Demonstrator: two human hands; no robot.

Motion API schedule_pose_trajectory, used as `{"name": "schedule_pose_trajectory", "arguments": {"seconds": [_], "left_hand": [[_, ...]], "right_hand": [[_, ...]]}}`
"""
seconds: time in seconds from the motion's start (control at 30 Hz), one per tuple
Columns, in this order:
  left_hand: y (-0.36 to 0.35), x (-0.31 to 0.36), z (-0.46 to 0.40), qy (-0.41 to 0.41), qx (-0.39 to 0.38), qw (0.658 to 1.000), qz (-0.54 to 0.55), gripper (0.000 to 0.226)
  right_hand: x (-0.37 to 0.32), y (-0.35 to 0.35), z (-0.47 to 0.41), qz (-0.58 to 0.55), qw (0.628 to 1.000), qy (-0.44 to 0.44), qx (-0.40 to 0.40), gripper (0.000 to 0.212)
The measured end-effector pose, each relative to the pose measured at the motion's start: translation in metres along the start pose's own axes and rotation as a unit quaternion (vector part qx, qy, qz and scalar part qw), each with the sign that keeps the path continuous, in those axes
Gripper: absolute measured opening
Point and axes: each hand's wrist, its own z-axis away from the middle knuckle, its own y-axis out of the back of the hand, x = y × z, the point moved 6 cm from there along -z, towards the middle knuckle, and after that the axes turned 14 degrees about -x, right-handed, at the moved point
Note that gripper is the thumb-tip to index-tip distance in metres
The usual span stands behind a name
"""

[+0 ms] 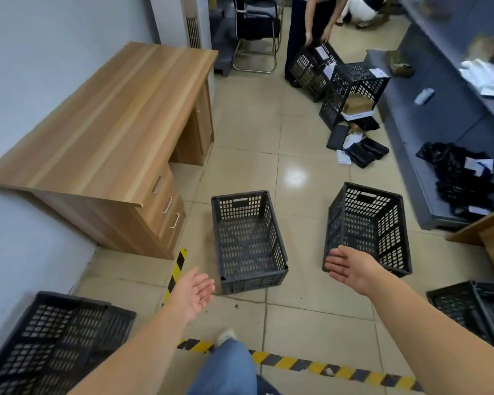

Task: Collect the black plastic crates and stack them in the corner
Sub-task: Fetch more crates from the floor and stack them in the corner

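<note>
Both hands, left [193, 292] and right [348, 266], are loose and empty; corner stack [54, 337] started, two floor crates [248, 243] [368, 223] left to collect.

A wooden desk [103, 121] stands against the left wall, a black chair [255, 27] beyond it.
</note>
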Motion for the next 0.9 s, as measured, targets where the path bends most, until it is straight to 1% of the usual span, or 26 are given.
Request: {"name": "schedule_pose_trajectory", "arguments": {"seconds": [0.2, 0.4, 0.5, 0.6, 0.77, 0.9], "left_hand": [[-0.023, 0.022, -0.048, -0.007, 0.028, 0.999, 0.043, 0.053], [-0.058, 0.067, -0.105, -0.007, 0.046, 0.996, 0.079, 0.05], [-0.071, 0.098, -0.126, -0.014, 0.044, 0.994, 0.1, 0.049], [-0.071, 0.126, -0.141, -0.029, 0.058, 0.991, 0.119, 0.049], [-0.055, 0.149, -0.155, -0.04, 0.084, 0.981, 0.168, 0.051], [-0.043, 0.154, -0.163, -0.067, 0.126, 0.967, 0.211, 0.054]], "right_hand": [[-0.035, 0.008, -0.049, 0.015, 0.999, -0.028, -0.007, 0.034], [-0.11, -0.004, -0.107, 0.038, 0.999, -0.034, 0.001, 0.037], [-0.153, -0.021, -0.132, 0.064, 0.997, -0.033, -0.015, 0.032], [-0.187, -0.037, -0.16, 0.086, 0.995, -0.036, -0.027, 0.023], [-0.224, -0.07, -0.204, 0.141, 0.987, -0.055, -0.062, 0.023], [-0.254, -0.105, -0.244, 0.193, 0.975, -0.066, -0.09, 0.021]]}}
